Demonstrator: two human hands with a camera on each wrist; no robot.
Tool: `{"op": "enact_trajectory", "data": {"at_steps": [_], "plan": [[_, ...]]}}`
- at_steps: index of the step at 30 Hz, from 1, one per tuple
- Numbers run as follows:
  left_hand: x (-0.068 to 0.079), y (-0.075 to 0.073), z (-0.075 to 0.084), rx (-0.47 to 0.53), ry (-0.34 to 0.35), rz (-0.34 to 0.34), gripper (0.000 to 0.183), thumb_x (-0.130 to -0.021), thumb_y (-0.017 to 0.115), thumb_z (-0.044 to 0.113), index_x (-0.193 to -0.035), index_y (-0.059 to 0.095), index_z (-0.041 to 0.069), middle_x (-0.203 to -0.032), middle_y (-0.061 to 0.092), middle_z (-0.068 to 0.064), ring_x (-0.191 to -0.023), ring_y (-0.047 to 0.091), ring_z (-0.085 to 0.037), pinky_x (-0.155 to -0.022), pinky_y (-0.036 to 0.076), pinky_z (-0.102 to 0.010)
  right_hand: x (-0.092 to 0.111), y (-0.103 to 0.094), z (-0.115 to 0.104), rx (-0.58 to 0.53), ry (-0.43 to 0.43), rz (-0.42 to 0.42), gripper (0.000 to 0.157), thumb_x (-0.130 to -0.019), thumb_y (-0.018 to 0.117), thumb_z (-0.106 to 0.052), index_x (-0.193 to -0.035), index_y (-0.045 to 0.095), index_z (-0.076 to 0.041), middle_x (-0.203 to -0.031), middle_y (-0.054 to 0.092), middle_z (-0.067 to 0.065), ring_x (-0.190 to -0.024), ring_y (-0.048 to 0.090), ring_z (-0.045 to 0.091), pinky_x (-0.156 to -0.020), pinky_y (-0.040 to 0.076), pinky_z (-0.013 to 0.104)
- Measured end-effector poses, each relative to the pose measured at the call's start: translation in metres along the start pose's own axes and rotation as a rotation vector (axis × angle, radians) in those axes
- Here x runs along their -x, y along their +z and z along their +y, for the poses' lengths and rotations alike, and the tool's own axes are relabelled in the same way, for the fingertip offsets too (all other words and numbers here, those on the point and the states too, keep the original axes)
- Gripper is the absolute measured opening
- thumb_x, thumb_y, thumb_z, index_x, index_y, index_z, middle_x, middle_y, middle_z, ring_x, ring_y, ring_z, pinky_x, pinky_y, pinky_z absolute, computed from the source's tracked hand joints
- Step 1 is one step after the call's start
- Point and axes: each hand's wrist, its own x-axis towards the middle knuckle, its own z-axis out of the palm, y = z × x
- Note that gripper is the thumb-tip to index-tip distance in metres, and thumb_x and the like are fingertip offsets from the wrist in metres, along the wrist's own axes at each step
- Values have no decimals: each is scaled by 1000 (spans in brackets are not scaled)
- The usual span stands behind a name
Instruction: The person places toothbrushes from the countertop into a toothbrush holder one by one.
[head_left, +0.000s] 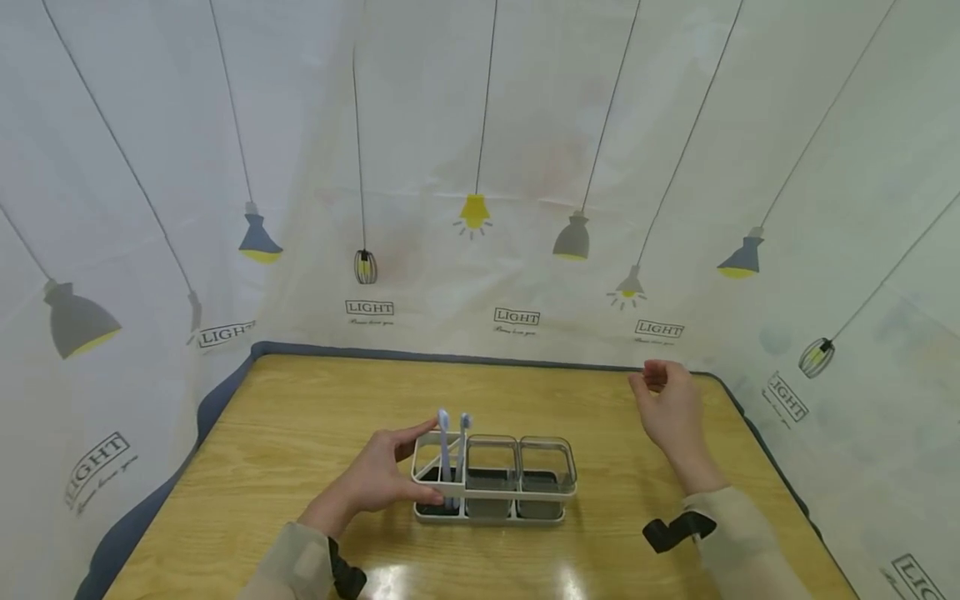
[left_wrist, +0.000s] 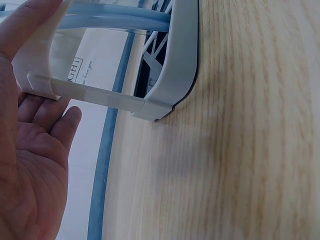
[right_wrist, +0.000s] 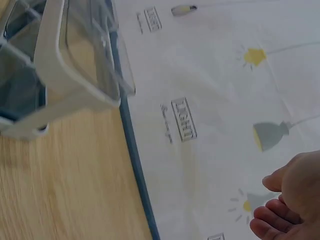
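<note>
A white toothbrush holder [head_left: 517,495] stands on the table with two toothbrushes [head_left: 444,450] upright in its left compartment. Two clear cups [head_left: 492,462] fill its middle and right places. My left hand [head_left: 369,477] grips the holder's left end, thumb along the front rail and fingers behind. In the left wrist view, that hand wraps the holder's upper rim [left_wrist: 37,65], and blue brush handles [left_wrist: 115,17] run inside. Off to the right, over the table's far edge, my right hand [head_left: 671,417] is raised with loosely bent fingers and holds nothing.
The wooden table [head_left: 300,425] has a dark blue border [head_left: 420,358] at the back and sides. Beyond it hangs a pale sheet [head_left: 420,150] printed with lamps and the word LIGHT. Black bands [head_left: 678,531] circle both wrists.
</note>
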Motion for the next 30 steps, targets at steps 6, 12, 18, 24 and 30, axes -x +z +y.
{"op": "enact_trajectory", "data": {"at_steps": [6,12,18,24,30], "plan": [[-1,-2,2,1,1,-2,109,-69,102,38,-161,47,19,-162,46,-8,-145,46,-37,-116,41,-52,-8,-12,35,62,95,-51,35,-103,65,-11,-123,61,18,-115,66,34,-103,67,46,-88,56,55],[0,-1,3,-6,-11,-5,109,-69,102,39,-162,46,21,-163,44,-7,-146,45,-37,-116,41,-52,-9,-21,73,101,198,-188,45,-105,59,-13,-129,55,25,-121,61,40,-110,63,52,-92,56,60],[0,1,4,-20,-5,-5,108,-71,102,37,-161,46,19,-163,43,-10,-145,45,-41,-116,40,-53,-2,-27,99,190,285,-310,50,-105,54,-12,-132,51,30,-127,56,46,-97,66,50,-81,59,55],[0,3,3,-6,0,-14,107,-72,101,34,-161,46,17,-164,42,-11,-146,43,-42,-116,39,-53,10,-26,126,260,261,-375,36,-101,59,-10,-69,61,7,-61,59,20,-43,43,15,-48,41,29],[0,5,0,10,-5,-26,107,-71,102,35,-161,46,18,-162,46,-8,-146,45,-36,-116,40,-53,18,-23,145,338,287,-424,43,-100,59,-10,-62,41,-10,-58,37,1,-52,39,18,-47,37,31]]}}
